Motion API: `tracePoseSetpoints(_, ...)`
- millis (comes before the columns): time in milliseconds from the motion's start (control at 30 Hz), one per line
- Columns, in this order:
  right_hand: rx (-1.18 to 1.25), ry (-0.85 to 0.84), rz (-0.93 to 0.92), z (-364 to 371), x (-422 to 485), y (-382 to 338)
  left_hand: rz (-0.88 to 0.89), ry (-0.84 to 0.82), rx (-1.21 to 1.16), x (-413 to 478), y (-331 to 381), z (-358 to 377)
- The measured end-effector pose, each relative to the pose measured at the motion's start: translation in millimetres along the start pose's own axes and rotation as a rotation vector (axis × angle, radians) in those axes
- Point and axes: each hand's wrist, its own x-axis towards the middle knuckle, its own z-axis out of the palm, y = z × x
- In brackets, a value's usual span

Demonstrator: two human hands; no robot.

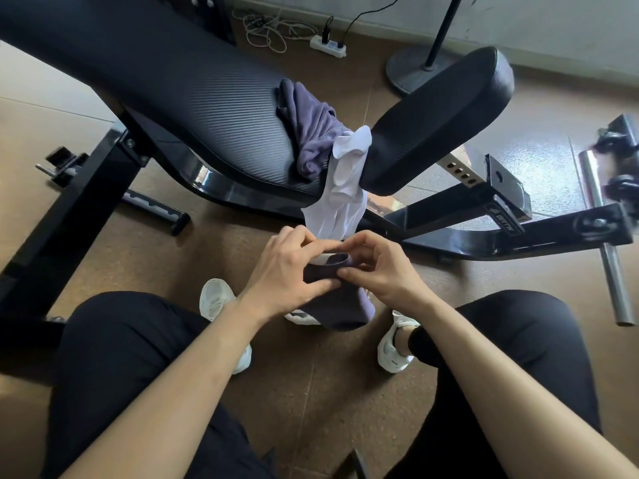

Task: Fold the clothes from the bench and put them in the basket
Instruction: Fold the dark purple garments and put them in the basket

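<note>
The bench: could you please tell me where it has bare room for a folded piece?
The long pad is bare left of the purple cloth; the short pad is bare throughout. The gap between them is crowded by the white garment.

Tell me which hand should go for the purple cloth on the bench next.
Left, probably. The purple cloth lies on the long bench pad, on the side of the left hand; the right hand would cross the hanging white garment. Both pinch the dark sock.
</note>
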Motion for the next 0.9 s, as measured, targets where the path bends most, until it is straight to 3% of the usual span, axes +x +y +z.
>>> tracePoseSetpoints(200,0.051,-0.042,0.072,-8,-2,4,-0.010,-0.090,-0.176,3,1,2)
tracePoseSetpoints(367,0.034,-0.190,0.129,-13,0,13,-0.074,-0.094,-0.328,-1,6,-2)
tracePoseSetpoints(467,-0.080,-0.253,0.149,-6,1,18,-0.096,-0.004,-0.475,-1,6,-10)
tracePoseSetpoints(667,-0.230,-0.216,0.072,20,6,31,-0.100,0.223,-0.640,-5,8,-38)
tracePoseSetpoints(900,-0.427,-0.142,0.225,9,12,57,-0.371,0.596,-0.555,-10,-45,-55)
